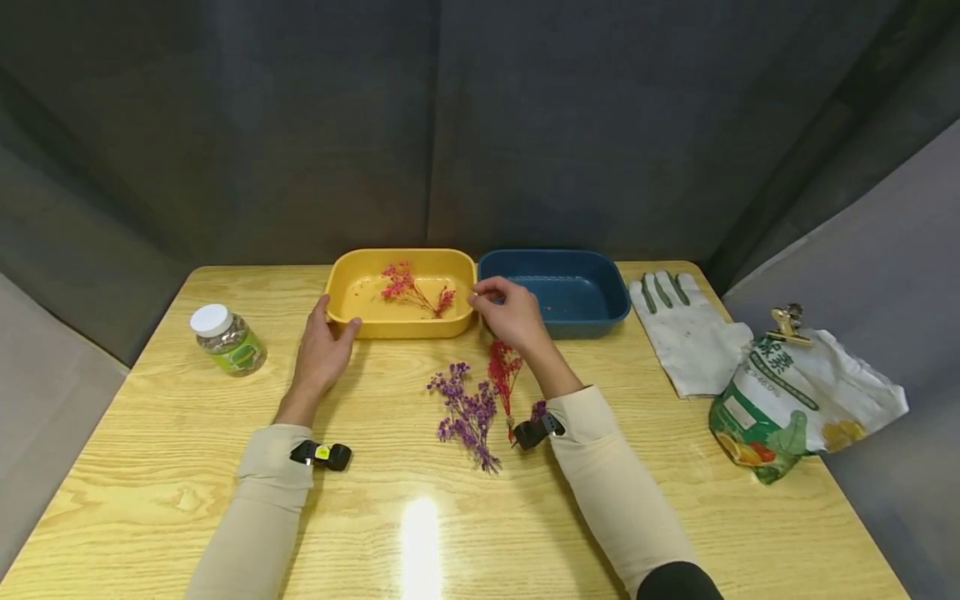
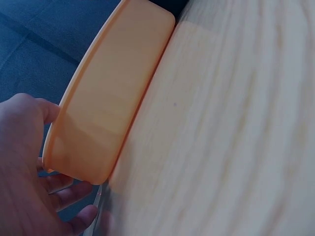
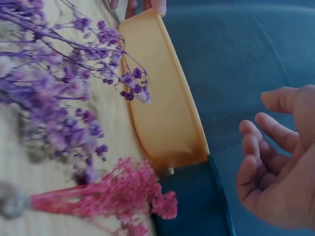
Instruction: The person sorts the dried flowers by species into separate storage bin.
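My left hand (image 1: 321,354) holds the near left corner of a yellow plastic tub (image 1: 390,327). In the left wrist view the thumb is at its rim, with the other fingers around the end wall. Inside the tub lies a sprig of small pink-red dried flowers (image 1: 401,283). My right hand (image 1: 513,315) is above the near right corner of that tub, beside a dark blue tub (image 1: 577,292). The right wrist view shows its fingers loosely bent, thumb apart, nothing between them. Below it, purple dried flowers (image 1: 468,412) and a red dried bunch (image 1: 504,371) lie on the table.
A white-lidded jar (image 1: 228,340) stands at the left. On the right are a white work glove (image 1: 686,333) with green stripes and a printed bag (image 1: 780,408) closed by a gold clip (image 1: 789,325). A dark curtain (image 1: 435,125) hangs behind the tubs.
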Demonstrator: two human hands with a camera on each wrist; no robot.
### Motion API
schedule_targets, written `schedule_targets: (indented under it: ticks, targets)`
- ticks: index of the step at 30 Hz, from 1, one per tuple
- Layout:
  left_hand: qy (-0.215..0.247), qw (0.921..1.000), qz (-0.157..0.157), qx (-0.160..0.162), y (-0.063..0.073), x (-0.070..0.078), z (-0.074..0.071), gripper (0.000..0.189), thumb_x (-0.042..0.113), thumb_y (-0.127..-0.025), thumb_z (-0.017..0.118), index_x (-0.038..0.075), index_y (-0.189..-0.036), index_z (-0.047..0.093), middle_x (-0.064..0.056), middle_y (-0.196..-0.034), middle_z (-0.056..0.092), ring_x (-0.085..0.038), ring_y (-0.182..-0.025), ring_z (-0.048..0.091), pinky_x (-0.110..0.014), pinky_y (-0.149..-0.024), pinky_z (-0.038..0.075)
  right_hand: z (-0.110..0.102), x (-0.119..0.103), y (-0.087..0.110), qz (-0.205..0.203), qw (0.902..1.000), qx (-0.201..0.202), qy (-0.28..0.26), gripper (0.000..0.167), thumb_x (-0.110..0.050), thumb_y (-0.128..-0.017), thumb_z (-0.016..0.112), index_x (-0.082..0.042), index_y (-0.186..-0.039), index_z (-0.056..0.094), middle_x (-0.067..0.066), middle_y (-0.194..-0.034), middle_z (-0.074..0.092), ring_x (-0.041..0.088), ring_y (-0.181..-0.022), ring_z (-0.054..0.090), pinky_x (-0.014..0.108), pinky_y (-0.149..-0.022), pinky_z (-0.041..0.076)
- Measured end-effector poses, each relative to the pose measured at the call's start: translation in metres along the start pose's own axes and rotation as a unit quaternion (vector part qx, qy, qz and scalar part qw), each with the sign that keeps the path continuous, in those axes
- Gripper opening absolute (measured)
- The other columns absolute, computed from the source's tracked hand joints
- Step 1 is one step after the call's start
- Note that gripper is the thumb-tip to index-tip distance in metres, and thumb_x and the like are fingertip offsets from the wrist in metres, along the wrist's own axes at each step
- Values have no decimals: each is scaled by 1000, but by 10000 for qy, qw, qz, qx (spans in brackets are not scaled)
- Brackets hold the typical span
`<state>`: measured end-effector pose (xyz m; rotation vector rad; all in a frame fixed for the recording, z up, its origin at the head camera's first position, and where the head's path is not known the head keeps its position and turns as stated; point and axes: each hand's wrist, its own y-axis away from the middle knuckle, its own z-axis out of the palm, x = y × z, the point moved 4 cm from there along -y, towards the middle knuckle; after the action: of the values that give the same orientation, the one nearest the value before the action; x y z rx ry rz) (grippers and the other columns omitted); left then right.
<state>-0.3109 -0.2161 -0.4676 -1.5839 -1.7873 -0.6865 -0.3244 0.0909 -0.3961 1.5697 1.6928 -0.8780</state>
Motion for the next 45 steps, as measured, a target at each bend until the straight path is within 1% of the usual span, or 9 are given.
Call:
schedule_targets:
  ticks: [5,7,10,12,14,17,28,39,45]
  targets:
    - [10,10000,-5,16,-1,0,0,83,58,-96,43,18,-157,4,-17,-160,19,-37,-145,26,-52,-117,22,-5,10,12,-185,9998,4,-53,27,-35,-94,61,-17,-113,67,-1,-97,65,20,-84,58,42,-87,44]
    - [39,10000,-5,19,-1,0,0,83,58,-96,43,18,-157,4,-16,-160,20,-37,-145,27,-53,-117,23,-7,14,17,-244,9997,-14,-68,28,-34,-94,61,-16,-116,66,-1,-97,66,20,-85,59,49,-105,34]
    - [88,10000,5,16,0,-1,0,83,59,-96,43,18,-157,3,-17,-160,20,-38,-144,28,-54,-116,23,-9,21,24,-352,9993,-52,-71,30,-31,-94,60,-15,-119,65,0,-99,66,19,-86,60,53,-114,24]
    - [127,9999,-1,27,1,-2,0,83,58,-96,43,18,-157,4,-17,-159,21,-38,-143,29,-54,-116,24,-9,24,29,-393,9992,-66,-80,28,-28,-94,60,-15,-119,65,1,-99,67,18,-86,61,49,-108,35]
    - [143,9999,-11,34,1,-2,0,83,57,-96,44,17,-157,4,-18,-159,22,-38,-143,30,-54,-115,24,-10,28,33,-430,9990,-81,-91,26,-25,-94,60,-16,-118,65,1,-99,66,18,-84,61,42,-87,48]
    - [147,9999,-51,35,2,-3,0,82,55,-97,44,18,-157,4,-17,-159,21,-38,-143,29,-53,-116,24,-10,31,38,-467,9989,-71,-39,22,-23,-94,59,-19,-114,65,0,-97,67,16,-83,61,34,-68,49]
    - [201,9998,-12,55,0,-2,0,82,54,-97,45,17,-157,3,-16,-160,21,-37,-144,28,-54,-116,24,-6,51,52,-330,9988,-303,213,25,-21,-91,62,-13,-114,66,1,-93,67,16,-81,61,31,-72,50]
    - [157,9999,27,38,0,-3,1,81,53,-97,45,16,-157,4,-18,-159,21,-38,-144,28,-54,-116,24,-6,69,64,-86,9934,-448,1050,24,-24,-85,68,-17,-108,68,-2,-82,69,12,-63,57,29,-64,45]
    - [160,9999,34,53,-1,-1,2,81,52,-97,46,16,-157,5,-17,-159,22,-37,-144,28,-53,-116,24,-5,74,68,71,9872,-825,1365,30,-29,-81,73,-16,-108,66,-4,-77,66,11,-59,55,27,-62,43]
